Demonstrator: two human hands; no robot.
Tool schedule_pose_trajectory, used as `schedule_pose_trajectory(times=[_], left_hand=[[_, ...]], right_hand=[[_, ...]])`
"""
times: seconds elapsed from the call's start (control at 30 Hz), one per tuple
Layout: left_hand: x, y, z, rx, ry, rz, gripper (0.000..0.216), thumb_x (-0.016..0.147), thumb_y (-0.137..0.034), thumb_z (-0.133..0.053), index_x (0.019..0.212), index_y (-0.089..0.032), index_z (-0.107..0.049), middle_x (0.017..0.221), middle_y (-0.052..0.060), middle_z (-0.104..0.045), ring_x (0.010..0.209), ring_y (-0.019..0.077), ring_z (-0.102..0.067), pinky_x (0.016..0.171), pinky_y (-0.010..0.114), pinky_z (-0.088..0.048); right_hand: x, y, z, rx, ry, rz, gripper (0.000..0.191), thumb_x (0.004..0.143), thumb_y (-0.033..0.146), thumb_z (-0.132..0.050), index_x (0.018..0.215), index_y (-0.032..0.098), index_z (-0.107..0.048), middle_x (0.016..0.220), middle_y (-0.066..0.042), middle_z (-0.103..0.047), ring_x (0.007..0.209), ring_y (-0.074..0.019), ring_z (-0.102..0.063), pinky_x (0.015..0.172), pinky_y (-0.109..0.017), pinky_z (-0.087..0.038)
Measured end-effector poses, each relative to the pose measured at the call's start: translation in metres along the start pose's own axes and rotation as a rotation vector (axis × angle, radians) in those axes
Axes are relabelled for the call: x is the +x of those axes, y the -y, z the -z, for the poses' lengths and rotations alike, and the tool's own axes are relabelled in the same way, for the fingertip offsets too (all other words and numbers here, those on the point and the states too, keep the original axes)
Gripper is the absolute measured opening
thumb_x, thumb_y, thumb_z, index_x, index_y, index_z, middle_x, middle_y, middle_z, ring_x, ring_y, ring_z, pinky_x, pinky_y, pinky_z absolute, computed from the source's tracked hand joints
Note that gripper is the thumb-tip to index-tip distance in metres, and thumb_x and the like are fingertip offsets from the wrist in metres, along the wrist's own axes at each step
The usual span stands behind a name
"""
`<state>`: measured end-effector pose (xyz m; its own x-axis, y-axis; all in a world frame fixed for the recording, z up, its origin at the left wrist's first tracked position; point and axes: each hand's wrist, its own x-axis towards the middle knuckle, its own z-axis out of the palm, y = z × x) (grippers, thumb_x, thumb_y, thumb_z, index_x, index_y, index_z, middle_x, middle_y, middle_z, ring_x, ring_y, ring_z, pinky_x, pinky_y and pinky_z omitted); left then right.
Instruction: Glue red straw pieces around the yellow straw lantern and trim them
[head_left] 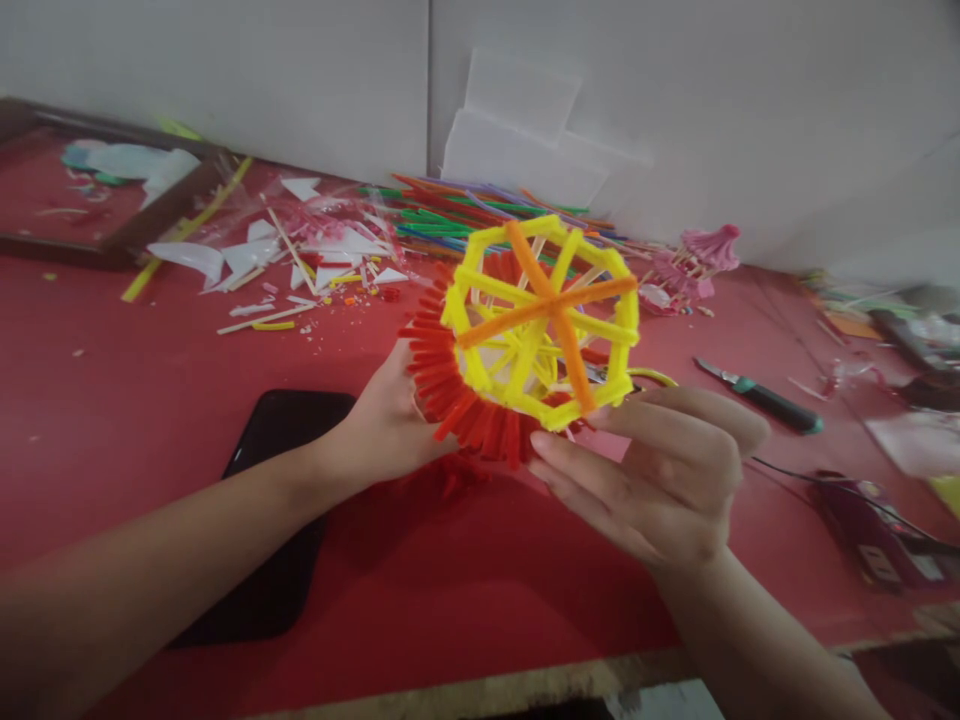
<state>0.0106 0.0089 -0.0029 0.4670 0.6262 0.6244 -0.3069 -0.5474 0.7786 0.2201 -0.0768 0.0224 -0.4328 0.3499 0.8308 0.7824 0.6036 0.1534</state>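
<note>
Yellow-topped pipe-cleaner model (551, 305) is held up between both hands, above the middle of the red table (450, 600), its wheel-like face tilted toward the head camera. The left hand (390, 420) is closed around its far left side, most of the fingers hidden behind the red fringe (427, 355); the right hand (660, 480) pinches the lower right of the model, fingertips touching near the yellow rim. Two orange strips (517, 310) cross over yellow spokes on that face (thin pale sticks show through the gaps behind it). Under the left forearm lies a black phone-like slab (281, 440). Beyond the right hand, a craft knife (772, 400) with a green and black handle rests on the table, and a maroon device (870, 530) with a cable sits nearer the right edge. Farther back, white and pink scraps (330, 250) lie beside a heap of coloured pipe cleaners (442, 215), with a small pink model (709, 250) to the right. At far left sits a dark-rimmed tray (120, 245); white sheets (517, 150) lean against the wall (225, 80).
</note>
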Motion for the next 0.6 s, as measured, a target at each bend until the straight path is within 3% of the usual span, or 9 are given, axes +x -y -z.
schedule_pose_trajectory(times=[0.23, 0.37, 0.6], left_hand=[[-0.0016, -0.0006, 0.0012, 0.015, 0.017, 0.092, 0.039, 0.078, -0.016, -0.087, 0.117, -0.016, -0.077, 0.117, 0.007, -0.083, 0.109, 0.0289, -0.079, 0.101, 0.050, -0.062], [-0.0026, 0.0001, 0.0014, -0.021, -0.002, 0.089, 0.043, 0.078, -0.011, -0.086, 0.119, -0.015, -0.075, 0.119, 0.008, -0.082, 0.111, 0.0300, -0.079, 0.104, 0.053, -0.061], [-0.0030, 0.0006, -0.0004, -0.073, 0.012, 0.101, 0.042, 0.078, -0.007, -0.083, 0.117, -0.017, -0.075, 0.123, 0.007, -0.081, 0.115, 0.0317, -0.077, 0.104, 0.054, -0.061]], right_hand=[[-0.0006, -0.0026, -0.0003, 0.047, -0.021, 0.031, 0.013, 0.086, 0.018, -0.081, 0.097, 0.027, -0.080, 0.097, -0.003, -0.065, 0.089, -0.0193, -0.057, 0.080, -0.036, -0.049], [-0.0007, -0.0033, -0.0038, 0.055, -0.042, 0.032, 0.006, 0.091, 0.021, -0.077, 0.095, 0.025, -0.079, 0.098, -0.003, -0.064, 0.091, -0.0180, -0.057, 0.083, -0.035, -0.049], [-0.0008, -0.0009, -0.0068, 0.044, -0.066, 0.008, 0.005, 0.092, 0.028, -0.076, 0.098, 0.028, -0.076, 0.101, -0.003, -0.065, 0.091, -0.0194, -0.058, 0.077, -0.036, -0.054]])
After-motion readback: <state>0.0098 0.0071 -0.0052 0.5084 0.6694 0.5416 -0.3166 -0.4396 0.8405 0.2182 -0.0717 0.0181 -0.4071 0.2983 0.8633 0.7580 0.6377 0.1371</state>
